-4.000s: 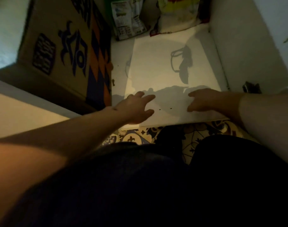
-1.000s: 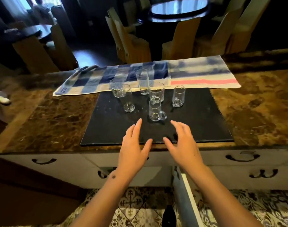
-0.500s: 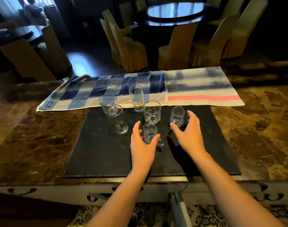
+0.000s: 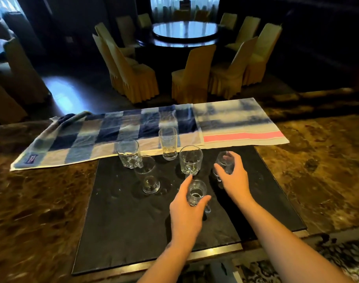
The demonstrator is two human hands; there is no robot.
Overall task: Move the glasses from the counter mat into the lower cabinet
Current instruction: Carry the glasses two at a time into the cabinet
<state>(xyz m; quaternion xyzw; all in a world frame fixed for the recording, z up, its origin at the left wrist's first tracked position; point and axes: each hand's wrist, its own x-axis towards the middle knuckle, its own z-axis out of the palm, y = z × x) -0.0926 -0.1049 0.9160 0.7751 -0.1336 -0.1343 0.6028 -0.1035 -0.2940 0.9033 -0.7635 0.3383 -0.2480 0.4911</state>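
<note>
So the black mat (image 4: 121,231) sits on the brown marble counter (image 4: 35,211) and everything here is easiest placed against it; six glasses are on it, all upright. The left hand (image 4: 186,217) is curled around the small handled mug (image 4: 197,194) near the mat's middle, thumb on one side and fingers on the other, touching the glass; the mug's base looks to be on the mat, can't tell if it's lifted at all. The right hand (image 4: 234,180) is wrapped partway around a small glass (image 4: 225,163) toward the mat's far right part, fingers bent around its far side and thumb on the near side; grip looks loose-ish but it does have hold. Between the two hands and further back is a wide tumbler (image 4: 190,160); a tall straight glass (image 4: 168,144) stands at the mat's far edge; a chunky tumbler (image 4: 128,153) is at the far left part, with a flared glass (image 4: 147,174) just in front of it. A blue checked towel (image 4: 88,137) lies along the mat's far edge, overlapping it a bit; a white cloth with a pink stripe (image 4: 239,129) is beside that towel.
</note>
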